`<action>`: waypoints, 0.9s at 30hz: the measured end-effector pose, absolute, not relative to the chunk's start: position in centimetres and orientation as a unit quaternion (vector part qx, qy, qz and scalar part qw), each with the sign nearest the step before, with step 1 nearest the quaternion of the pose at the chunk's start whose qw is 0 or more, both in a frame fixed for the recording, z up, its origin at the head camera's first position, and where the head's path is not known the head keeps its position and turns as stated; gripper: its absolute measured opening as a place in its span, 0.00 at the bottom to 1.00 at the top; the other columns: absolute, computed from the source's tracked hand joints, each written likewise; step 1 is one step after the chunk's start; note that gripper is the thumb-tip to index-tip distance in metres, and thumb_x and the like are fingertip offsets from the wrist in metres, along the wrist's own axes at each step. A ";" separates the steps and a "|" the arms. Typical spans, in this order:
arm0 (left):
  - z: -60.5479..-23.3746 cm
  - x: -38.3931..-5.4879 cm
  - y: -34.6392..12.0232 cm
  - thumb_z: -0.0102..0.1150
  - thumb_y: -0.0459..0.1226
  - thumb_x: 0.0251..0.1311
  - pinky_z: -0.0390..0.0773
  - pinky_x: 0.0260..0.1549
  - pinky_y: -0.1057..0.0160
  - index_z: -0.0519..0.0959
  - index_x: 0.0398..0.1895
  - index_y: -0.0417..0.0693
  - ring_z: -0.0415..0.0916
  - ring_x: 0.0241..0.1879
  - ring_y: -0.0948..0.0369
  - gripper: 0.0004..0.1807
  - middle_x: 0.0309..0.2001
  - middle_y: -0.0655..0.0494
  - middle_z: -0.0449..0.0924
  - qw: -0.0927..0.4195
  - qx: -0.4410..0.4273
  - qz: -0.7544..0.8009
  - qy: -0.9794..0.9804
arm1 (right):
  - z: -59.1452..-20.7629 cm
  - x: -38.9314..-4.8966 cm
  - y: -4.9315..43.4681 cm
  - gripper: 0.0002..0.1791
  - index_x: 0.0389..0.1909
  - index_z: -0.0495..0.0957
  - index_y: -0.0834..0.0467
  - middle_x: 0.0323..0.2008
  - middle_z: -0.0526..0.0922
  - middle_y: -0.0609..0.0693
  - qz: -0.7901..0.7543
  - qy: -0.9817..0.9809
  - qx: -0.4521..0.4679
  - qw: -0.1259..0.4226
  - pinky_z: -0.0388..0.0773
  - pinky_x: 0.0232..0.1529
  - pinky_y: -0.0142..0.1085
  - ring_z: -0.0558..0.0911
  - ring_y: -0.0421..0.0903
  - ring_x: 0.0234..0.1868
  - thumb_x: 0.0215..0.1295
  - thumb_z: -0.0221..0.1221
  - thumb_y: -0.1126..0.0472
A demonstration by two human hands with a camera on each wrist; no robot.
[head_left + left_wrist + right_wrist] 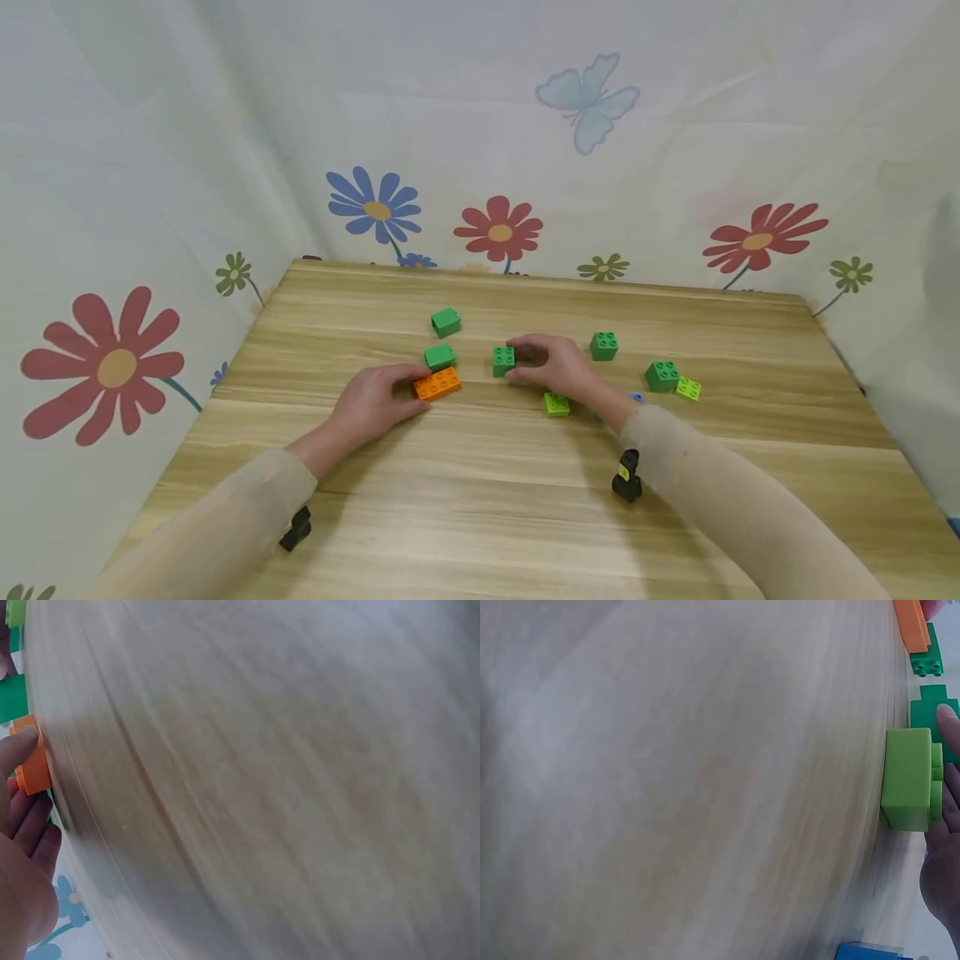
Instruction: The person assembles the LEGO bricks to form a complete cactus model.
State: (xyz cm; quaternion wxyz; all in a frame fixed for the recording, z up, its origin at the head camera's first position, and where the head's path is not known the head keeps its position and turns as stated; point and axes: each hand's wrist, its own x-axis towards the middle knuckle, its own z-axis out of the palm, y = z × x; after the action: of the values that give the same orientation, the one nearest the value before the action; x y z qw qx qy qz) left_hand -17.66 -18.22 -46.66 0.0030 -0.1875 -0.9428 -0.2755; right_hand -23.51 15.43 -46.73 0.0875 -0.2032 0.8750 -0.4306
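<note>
My left hand point(373, 400) pinches an orange toy building brick point(438, 384) on the table, thumb on the near side and fingers on the far side. In the left wrist view, its thumb and fingers close around the orange brick point(33, 761). A green brick point(439, 357) lies on its side just behind the orange one. To the right, my right hand point(558, 365) holds an upright green brick point(503, 362) by its right end, between thumb and forefinger. A lime brick point(557, 405) sits below that hand and looks large in the right wrist view.
Another green brick point(446, 322) lies on its side farther back. On the right stand two green bricks point(603, 346), one beside a flat lime brick point(688, 388). A blue brick point(637, 398) is mostly hidden by the right wrist. Flowered cloth point(480, 125) surrounds the wooden table point(465, 500).
</note>
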 end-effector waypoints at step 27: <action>-47.0 -18.1 -17.8 0.79 0.44 0.62 0.81 0.62 0.43 0.87 0.61 0.51 0.84 0.60 0.49 0.24 0.59 0.52 0.88 0.002 -0.182 -0.298 -0.937 | -47.8 -23.3 15.2 0.27 0.66 0.82 0.59 0.61 0.87 0.56 -0.539 0.819 -0.162 0.111 0.82 0.66 0.45 0.85 0.53 0.64 0.67 0.74 0.61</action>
State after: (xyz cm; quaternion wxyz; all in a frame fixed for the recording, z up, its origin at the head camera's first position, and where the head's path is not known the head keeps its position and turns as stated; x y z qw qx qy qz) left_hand -18.11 -17.81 -47.00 0.0023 -0.1824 -0.9368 -0.2985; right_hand -23.28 15.16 -47.78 0.1113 -0.1616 0.8191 -0.5390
